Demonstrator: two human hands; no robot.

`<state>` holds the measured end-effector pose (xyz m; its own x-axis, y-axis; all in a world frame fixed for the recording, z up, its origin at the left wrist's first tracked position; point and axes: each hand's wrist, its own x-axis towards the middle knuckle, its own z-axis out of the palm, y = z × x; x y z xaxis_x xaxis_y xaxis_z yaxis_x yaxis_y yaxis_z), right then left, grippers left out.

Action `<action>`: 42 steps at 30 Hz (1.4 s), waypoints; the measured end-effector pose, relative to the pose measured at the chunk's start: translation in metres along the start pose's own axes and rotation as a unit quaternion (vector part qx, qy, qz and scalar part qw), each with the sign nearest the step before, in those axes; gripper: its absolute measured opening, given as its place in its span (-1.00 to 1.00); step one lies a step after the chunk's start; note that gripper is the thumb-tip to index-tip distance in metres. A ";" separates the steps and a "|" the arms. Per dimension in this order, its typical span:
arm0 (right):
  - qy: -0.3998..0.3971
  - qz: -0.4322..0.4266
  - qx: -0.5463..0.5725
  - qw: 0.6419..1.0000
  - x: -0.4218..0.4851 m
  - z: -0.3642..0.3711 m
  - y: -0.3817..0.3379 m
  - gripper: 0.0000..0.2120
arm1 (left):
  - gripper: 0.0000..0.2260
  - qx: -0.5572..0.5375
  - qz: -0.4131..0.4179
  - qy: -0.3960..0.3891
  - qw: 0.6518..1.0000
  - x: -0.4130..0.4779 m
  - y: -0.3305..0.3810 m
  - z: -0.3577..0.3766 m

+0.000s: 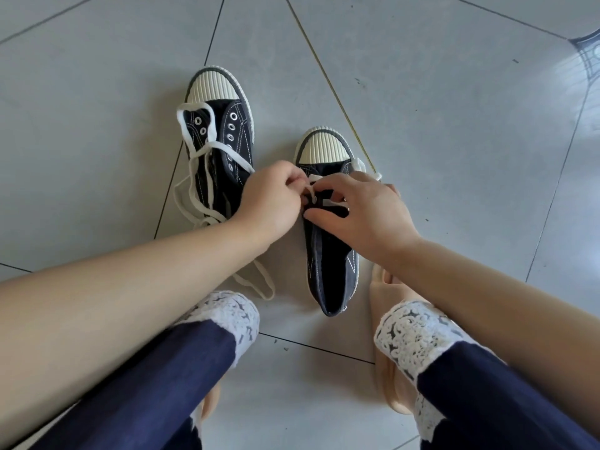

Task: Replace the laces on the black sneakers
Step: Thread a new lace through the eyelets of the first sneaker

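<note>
Two black sneakers with cream ribbed toe caps stand on the tiled floor. The left sneaker (224, 134) has bare eyelets, and a loose white lace (198, 177) lies draped over it and trails onto the floor. The right sneaker (328, 254) has a white lace (313, 181) threaded through its lowest eyelets. My left hand (269, 203) pinches a strand of that lace above the eyelets. My right hand (360, 209) lies over the right sneaker's tongue with fingers curled on the shoe's upper; the fingertips are partly hidden.
My knees in dark blue trousers with white lace cuffs (227, 313) fill the lower frame. Peach slippers (389, 336) are on my feet, the right one beside the right sneaker. Grey floor tiles (454, 125) extend all around.
</note>
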<state>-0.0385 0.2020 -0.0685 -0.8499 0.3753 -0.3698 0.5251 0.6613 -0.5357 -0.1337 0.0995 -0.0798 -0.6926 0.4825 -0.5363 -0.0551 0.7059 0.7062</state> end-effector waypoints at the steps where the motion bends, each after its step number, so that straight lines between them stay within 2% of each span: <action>1: 0.000 0.001 -0.016 1.000 0.001 0.001 -0.001 -0.62 | -0.77 -0.068 -0.035 0.006 0.997 -0.001 0.000 -0.003; 2: 0.000 0.001 -0.023 1.000 0.001 0.002 -0.001 -0.62 | -0.74 -0.160 -0.072 0.003 0.984 -0.002 0.002 -0.008; 3: 0.000 0.001 -0.025 1.000 0.001 0.003 0.000 -0.63 | -0.73 -0.269 -0.109 -0.010 0.957 -0.002 0.005 -0.014; 5: -0.001 -0.004 -0.022 1.000 -0.001 0.003 0.003 -0.63 | -0.72 -0.461 -0.150 -0.035 0.874 -0.002 0.015 -0.031; 6: 0.001 -0.006 -0.017 1.000 -0.002 0.003 0.005 -0.62 | -0.71 -0.507 -0.146 -0.037 0.849 0.002 0.019 -0.041; 7: 0.006 -0.004 -0.009 1.000 -0.003 0.002 0.008 -0.59 | -0.70 -0.516 -0.134 -0.033 0.846 0.006 0.023 -0.052; 9: 0.020 0.000 0.013 1.000 -0.006 0.000 0.013 -0.56 | -0.70 -0.457 -0.103 -0.028 0.883 0.015 0.029 -0.071; 11: 0.031 -0.007 0.024 0.999 -0.009 -0.002 0.017 -0.57 | -0.72 -0.355 -0.091 -0.059 0.928 0.015 0.028 -0.077; 13: 0.033 -0.014 0.039 0.999 -0.010 -0.002 0.019 -0.60 | -0.78 -0.157 -0.063 -0.107 0.980 0.008 0.021 -0.068; 14: 0.032 -0.011 0.052 0.998 -0.010 -0.002 0.019 -0.61 | -0.83 -0.030 -0.031 -0.119 0.992 0.004 0.016 -0.060; 16: 0.042 0.007 0.079 0.996 -0.009 -0.004 0.021 -0.61 | -0.87 0.176 0.067 -0.111 0.976 0.002 0.007 -0.041; 17: 0.050 0.015 0.090 0.995 -0.009 -0.005 0.022 -0.61 | -0.82 0.238 0.099 -0.108 0.960 0.001 0.004 -0.034; 19: 0.063 0.028 0.106 0.992 -0.008 -0.007 0.023 -0.61 | -0.73 0.301 0.114 -0.133 0.937 0.005 0.002 -0.022; 22: 0.061 0.032 0.115 0.991 -0.010 -0.009 0.024 -0.60 | -0.77 0.324 0.129 -0.149 0.925 0.014 0.000 -0.018; 27: 0.030 0.056 0.124 0.990 -0.010 -0.016 0.034 -0.58 | -0.84 0.145 0.133 -0.104 0.975 0.006 -0.005 -0.031; 29: -0.013 0.042 0.068 0.997 -0.010 -0.019 0.042 -0.58 | -0.81 0.091 0.097 -0.078 0.988 0.000 -0.009 -0.034; 31: 0.006 0.020 -0.008 1.000 -0.010 -0.020 0.047 -0.65 | -0.78 0.063 0.056 -0.069 0.994 -0.002 -0.011 -0.035; 34: 0.115 -0.014 -0.020 0.993 -0.009 -0.021 0.042 -0.77 | -0.76 0.085 0.037 -0.069 0.993 0.000 -0.007 -0.033; 36: 0.157 -0.033 0.008 0.987 -0.007 -0.024 0.038 -0.80 | -0.75 0.101 0.037 -0.057 0.993 0.002 -0.006 -0.030; 40: 0.153 -0.002 0.139 0.978 -0.006 -0.030 0.032 -0.71 | -0.72 0.158 0.075 -0.025 0.984 0.005 -0.010 -0.024; 42: 0.132 0.009 0.159 0.978 -0.008 -0.027 0.027 -0.71 | -0.81 0.187 0.101 -0.006 0.977 0.006 -0.009 -0.023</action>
<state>-0.0184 0.2345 -0.0594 -0.8002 0.5675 -0.1938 0.4906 0.4338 -0.7558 -0.1538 0.0834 -0.0786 -0.6529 0.6366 -0.4104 0.3505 0.7343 0.5814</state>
